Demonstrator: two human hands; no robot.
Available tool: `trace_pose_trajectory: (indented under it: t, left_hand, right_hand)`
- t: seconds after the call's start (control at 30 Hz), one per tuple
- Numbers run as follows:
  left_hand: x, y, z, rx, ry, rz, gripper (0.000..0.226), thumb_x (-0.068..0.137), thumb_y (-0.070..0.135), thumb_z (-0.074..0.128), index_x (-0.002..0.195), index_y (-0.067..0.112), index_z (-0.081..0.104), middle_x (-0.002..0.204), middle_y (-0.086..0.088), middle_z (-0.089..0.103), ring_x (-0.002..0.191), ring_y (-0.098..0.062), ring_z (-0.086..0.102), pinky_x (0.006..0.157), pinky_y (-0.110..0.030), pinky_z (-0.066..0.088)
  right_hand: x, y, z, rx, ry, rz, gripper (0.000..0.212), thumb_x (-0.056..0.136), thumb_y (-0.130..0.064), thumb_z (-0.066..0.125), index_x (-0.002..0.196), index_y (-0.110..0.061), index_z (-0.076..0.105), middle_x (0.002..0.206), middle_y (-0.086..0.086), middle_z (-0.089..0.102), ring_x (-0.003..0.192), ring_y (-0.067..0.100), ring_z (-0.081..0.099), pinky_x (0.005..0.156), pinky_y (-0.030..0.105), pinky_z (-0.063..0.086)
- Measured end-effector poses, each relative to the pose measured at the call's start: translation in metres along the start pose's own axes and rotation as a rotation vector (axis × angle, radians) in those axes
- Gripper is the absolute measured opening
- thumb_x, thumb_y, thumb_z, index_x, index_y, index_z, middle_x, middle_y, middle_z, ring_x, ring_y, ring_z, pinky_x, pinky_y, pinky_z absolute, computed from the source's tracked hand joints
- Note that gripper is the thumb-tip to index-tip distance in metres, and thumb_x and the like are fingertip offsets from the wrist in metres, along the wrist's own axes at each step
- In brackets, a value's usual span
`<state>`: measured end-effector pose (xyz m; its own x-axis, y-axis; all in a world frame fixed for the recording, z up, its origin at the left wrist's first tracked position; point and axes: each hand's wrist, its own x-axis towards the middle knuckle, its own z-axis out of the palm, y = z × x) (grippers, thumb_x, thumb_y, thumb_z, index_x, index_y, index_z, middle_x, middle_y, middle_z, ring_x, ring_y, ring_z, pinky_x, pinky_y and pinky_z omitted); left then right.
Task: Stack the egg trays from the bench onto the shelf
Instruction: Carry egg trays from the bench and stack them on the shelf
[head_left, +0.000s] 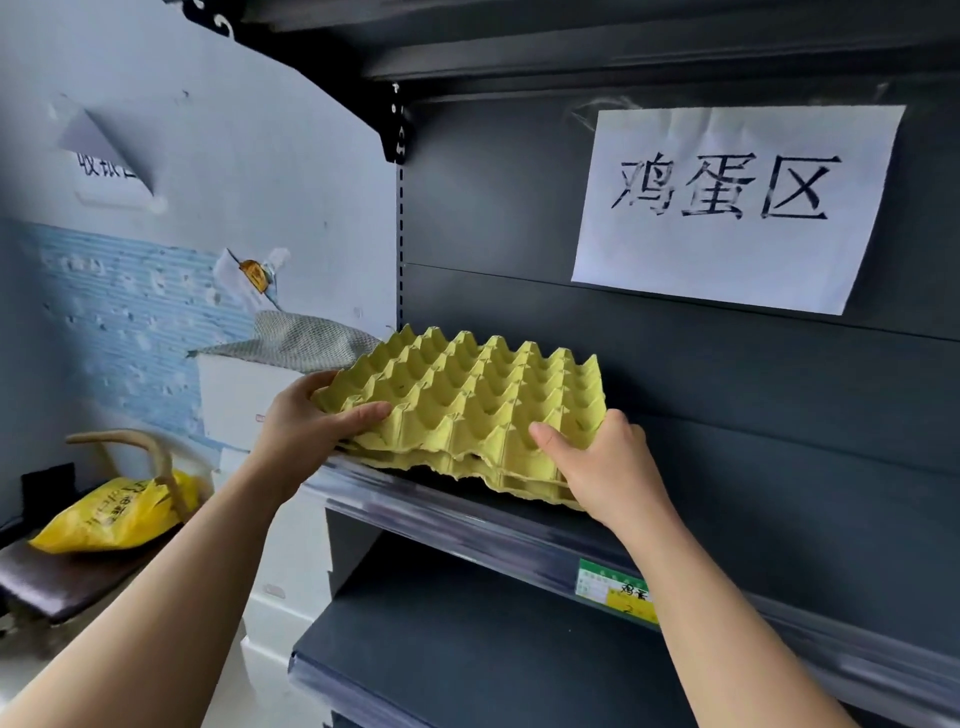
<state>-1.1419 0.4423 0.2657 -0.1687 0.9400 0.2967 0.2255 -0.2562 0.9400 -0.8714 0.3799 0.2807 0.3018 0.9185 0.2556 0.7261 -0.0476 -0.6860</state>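
Note:
A yellow-green pulp egg tray (478, 395) is held over the left end of the dark shelf (519, 525), on top of at least one more tray of the same colour whose wavy edge (467, 467) shows beneath it. My left hand (306, 421) grips the top tray's left edge, thumb on top and fingers underneath. At the tray's front right corner my right hand (602, 462) grips it, thumb on the cups. The tray tilts slightly down toward me.
A white paper sign (737, 208) is taped to the shelf's dark back panel. A lower shelf (467, 649) sits below, with a green price tag (615, 590) on the rail. At left stand a white box with grey cloth (296, 340) and a yellow bag (114, 514) on a bench.

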Motion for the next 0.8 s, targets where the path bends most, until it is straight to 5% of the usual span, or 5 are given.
trace_pose_trajectory:
  t: [0.2, 0.47, 0.63, 0.8]
  left_hand:
    - [0.019, -0.013, -0.006, 0.111, -0.004, 0.041, 0.054, 0.060, 0.032, 0.086, 0.106, 0.026, 0.058, 0.077, 0.019, 0.069, 0.066, 0.008, 0.065, 0.061, -0.008, 0.048]
    - [0.032, -0.026, -0.013, 0.372, -0.088, 0.043, 0.085, 0.063, 0.049, 0.080, 0.134, 0.011, 0.053, 0.124, -0.004, 0.060, 0.113, -0.020, 0.057, 0.096, -0.031, 0.041]
    - [0.025, -0.014, -0.005, 0.633, -0.028, 0.335, 0.069, 0.078, 0.059, 0.063, 0.130, 0.014, 0.058, 0.132, -0.008, 0.057, 0.114, -0.030, 0.056, 0.097, -0.043, 0.045]
    - [-0.011, 0.006, 0.021, 0.655, -0.139, 0.689, 0.050, 0.082, 0.050, 0.052, 0.113, 0.015, 0.070, 0.116, -0.004, 0.067, 0.101, -0.032, 0.061, 0.087, -0.043, 0.049]
  right_hand:
    - [0.005, -0.003, 0.015, -0.075, -0.012, -0.001, 0.076, 0.078, -0.068, 0.056, 0.121, -0.007, 0.042, 0.111, 0.003, 0.041, 0.082, 0.016, 0.049, 0.053, 0.022, 0.035]
    - [0.002, -0.012, 0.024, -0.329, -0.013, -0.020, 0.081, 0.075, -0.075, 0.051, 0.119, -0.008, 0.046, 0.114, 0.006, 0.047, 0.079, 0.017, 0.050, 0.053, 0.024, 0.036]
    - [-0.016, -0.013, 0.019, -0.423, 0.046, -0.030, 0.075, 0.078, -0.077, 0.042, 0.119, -0.015, 0.048, 0.119, 0.003, 0.050, 0.104, 0.022, 0.052, 0.072, 0.032, 0.041]
    - [-0.058, -0.015, 0.001, -0.420, 0.171, -0.098, 0.056, 0.093, -0.054, 0.043, 0.132, -0.015, 0.050, 0.137, -0.001, 0.048, 0.122, 0.019, 0.047, 0.094, 0.031, 0.039]
